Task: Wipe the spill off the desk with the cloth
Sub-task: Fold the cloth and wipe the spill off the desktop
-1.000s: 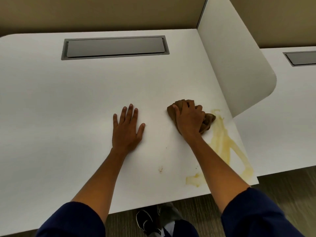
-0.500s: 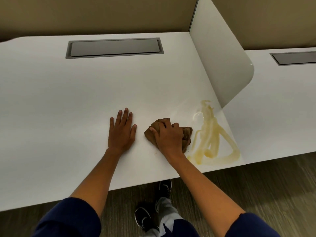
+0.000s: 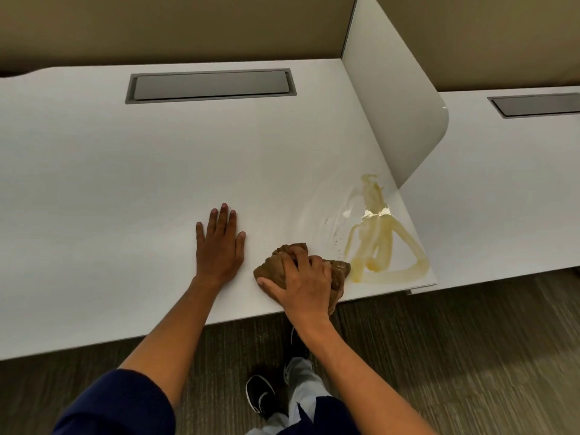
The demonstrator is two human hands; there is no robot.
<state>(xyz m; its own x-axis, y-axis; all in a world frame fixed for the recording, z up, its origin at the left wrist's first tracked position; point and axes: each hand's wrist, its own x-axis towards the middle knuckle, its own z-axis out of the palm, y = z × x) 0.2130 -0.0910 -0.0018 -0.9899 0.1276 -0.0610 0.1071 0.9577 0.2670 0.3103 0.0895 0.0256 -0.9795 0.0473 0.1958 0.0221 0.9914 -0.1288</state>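
Right hand point(image 3: 301, 281) clamped on brown cloth point(image 3: 337, 270) at surface point(image 3: 125, 183) front edge. Left hand point(image 3: 219, 246) flat, fingers spread, empty, just bracing. Yellow spill point(image 3: 381, 246) at 2 o'clock from cloth, touching it, mostly unwiped. Plenty left, imo.

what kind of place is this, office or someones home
Most likely an office with shared workstations. The white desk has a grey recessed cable hatch, a white divider panel splits it from a matching neighbouring desk, and the floor is striped commercial-style carpet.
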